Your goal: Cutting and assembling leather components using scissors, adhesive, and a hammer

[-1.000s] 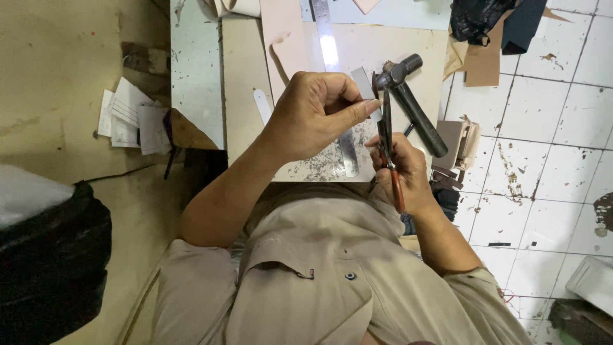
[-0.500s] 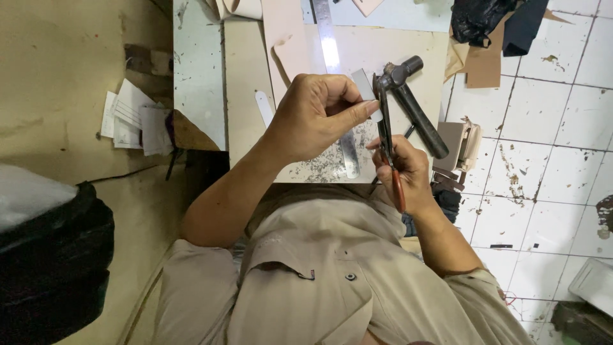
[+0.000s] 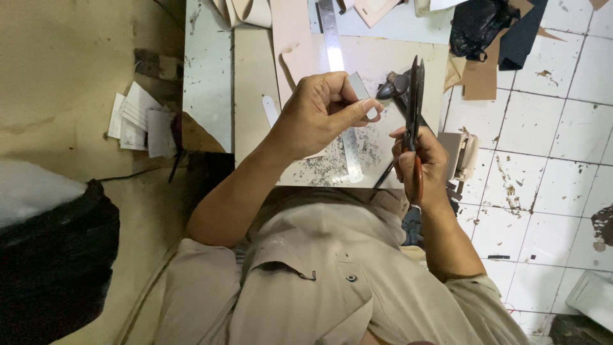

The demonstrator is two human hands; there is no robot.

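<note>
My left hand [image 3: 319, 115] pinches a small grey strip of material [image 3: 359, 88] between thumb and fingers, raised above a pale work board [image 3: 255, 96]. Just to its right, my right hand [image 3: 423, 160] grips a pair of dark shears [image 3: 415, 96] by their reddish handle. The blades point straight up and look closed, a short gap away from the strip. A steel ruler [image 3: 333, 45] lies lengthwise on the board beneath my left hand. Behind the shears rests a dark hammer head [image 3: 393, 85].
Beige leather pieces [image 3: 290, 32] lie at the board's far end. A black bag [image 3: 479, 25] and brown scraps [image 3: 479, 76] sit at the top right on the white tiled floor [image 3: 543, 160]. Papers [image 3: 137, 118] lie on the left, with a black bulky object [image 3: 51, 262] at the lower left.
The shears have drawn away to the right of the grey strip and now stand upright. My left hand holds the strip in nearly the same place.
</note>
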